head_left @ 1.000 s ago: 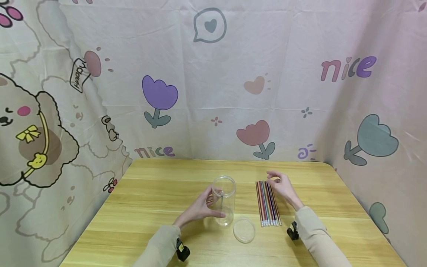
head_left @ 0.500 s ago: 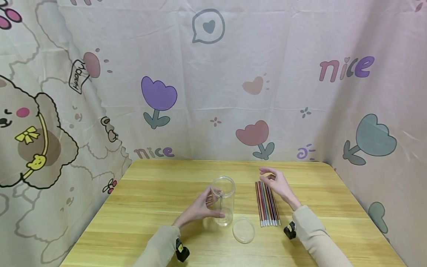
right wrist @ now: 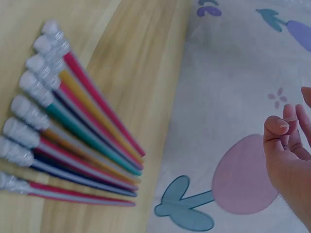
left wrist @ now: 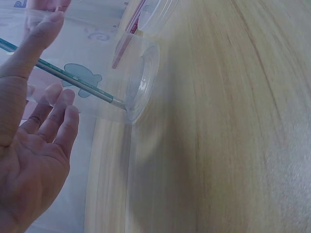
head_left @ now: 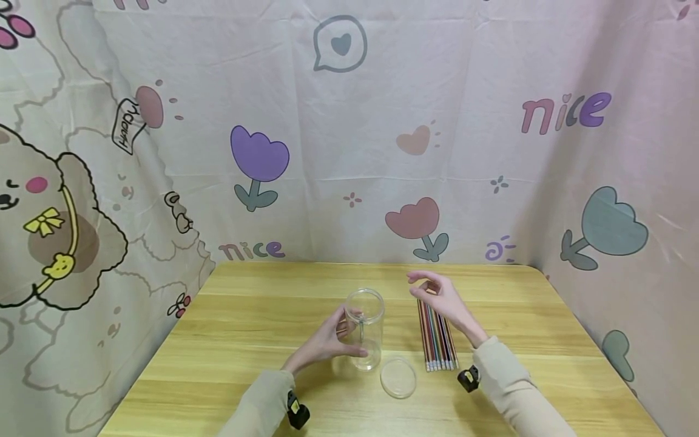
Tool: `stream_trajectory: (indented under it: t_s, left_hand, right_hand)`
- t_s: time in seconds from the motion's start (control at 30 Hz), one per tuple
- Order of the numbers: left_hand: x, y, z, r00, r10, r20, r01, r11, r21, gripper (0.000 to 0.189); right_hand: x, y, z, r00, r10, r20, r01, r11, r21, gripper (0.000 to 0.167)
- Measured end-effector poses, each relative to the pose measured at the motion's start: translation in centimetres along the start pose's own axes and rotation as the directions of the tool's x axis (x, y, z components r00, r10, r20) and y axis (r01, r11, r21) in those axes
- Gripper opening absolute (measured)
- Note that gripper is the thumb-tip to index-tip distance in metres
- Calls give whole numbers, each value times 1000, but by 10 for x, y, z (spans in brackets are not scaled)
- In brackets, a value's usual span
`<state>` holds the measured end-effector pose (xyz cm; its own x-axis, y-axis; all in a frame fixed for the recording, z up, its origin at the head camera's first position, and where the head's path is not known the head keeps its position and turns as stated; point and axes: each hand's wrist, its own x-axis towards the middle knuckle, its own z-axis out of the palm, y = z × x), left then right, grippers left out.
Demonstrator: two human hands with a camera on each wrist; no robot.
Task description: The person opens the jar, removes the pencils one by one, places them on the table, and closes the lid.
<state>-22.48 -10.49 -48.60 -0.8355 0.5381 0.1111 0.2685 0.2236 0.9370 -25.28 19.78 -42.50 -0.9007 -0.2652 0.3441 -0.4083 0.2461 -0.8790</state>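
Note:
My left hand point(head_left: 323, 341) grips a tall clear jar point(head_left: 374, 334) from its left side. It stands upright on the table, its top uncovered. Inside the jar leans a green pencil point(left wrist: 99, 93), its lower end at the jar's bottom in the left wrist view. Over the far end of a row of colored pencils point(head_left: 438, 343) hovers my right hand point(head_left: 443, 298), fingers loosely bent. Nothing shows between its thumb and fingers in the right wrist view. White erasers point(right wrist: 30, 80) cap the pencils at their near ends.
A round clear lid point(head_left: 398, 377) lies flat on the wooden table point(head_left: 246, 328), between the jar and the pencils. Behind the table hangs a patterned cloth point(head_left: 327, 152), and more cloth covers the left and right sides.
My right hand has moved left and slightly farther away, passing over the pencils' far ends. The left hand and the jar have stayed in place.

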Motion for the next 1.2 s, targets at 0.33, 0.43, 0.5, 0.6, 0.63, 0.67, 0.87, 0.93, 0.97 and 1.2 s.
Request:
stream_trajectory:
  t_s: [0.33, 0.43, 0.5, 0.6, 0.63, 0.67, 0.87, 0.93, 0.97, 1.2]
  left_hand:
    - [0, -1, 1, 1000, 3, 0, -3, 1000, -6, 82]
    - [0, -1, 0, 1000, 5, -1, -5, 1000, -3, 82]
    - [0, 0, 0, 1000, 7, -1, -7, 1000, -2, 82]
    - [0, 0, 0, 1000, 10, -1, -10, 1000, -2, 83]
    - [0, 0, 0, 1000, 13, 1, -13, 1000, -4, 83]
    - [0, 0, 0, 1000, 14, 1, -14, 1000, -7, 84]
    - [0, 0, 0, 1000, 15, 3, -15, 1000, -22, 86]
    - [0, 0, 0, 1000, 16, 5, -16, 1000, -22, 87]
    - [0, 0, 0, 1000, 17, 6, -16, 1000, -22, 87]
    - [0, -1, -1, 1000, 18, 14, -18, 1000, -11, 90]
  right_hand:
    - [-1, -22, 13, 988, -101, 118, 97, 994, 43, 32]
    - [-2, -28, 17, 979, -122, 162, 112, 991, 70, 31]
    - [-2, -31, 19, 973, -129, 193, 116, 990, 79, 31]
    - [-2, -33, 23, 960, -150, 238, 133, 987, 86, 29]
    - [-2, -33, 23, 954, -160, 253, 143, 986, 85, 29]
    - [-1, -34, 24, 949, -170, 265, 153, 985, 84, 28]
    - [-1, -36, 28, 938, -204, 281, 197, 979, 53, 28]
    - [-1, -38, 29, 938, -207, 278, 202, 978, 48, 29]
    - [-1, -38, 29, 937, -211, 278, 205, 978, 48, 29]
    - [-2, -47, 34, 921, -253, 296, 258, 966, 25, 29]
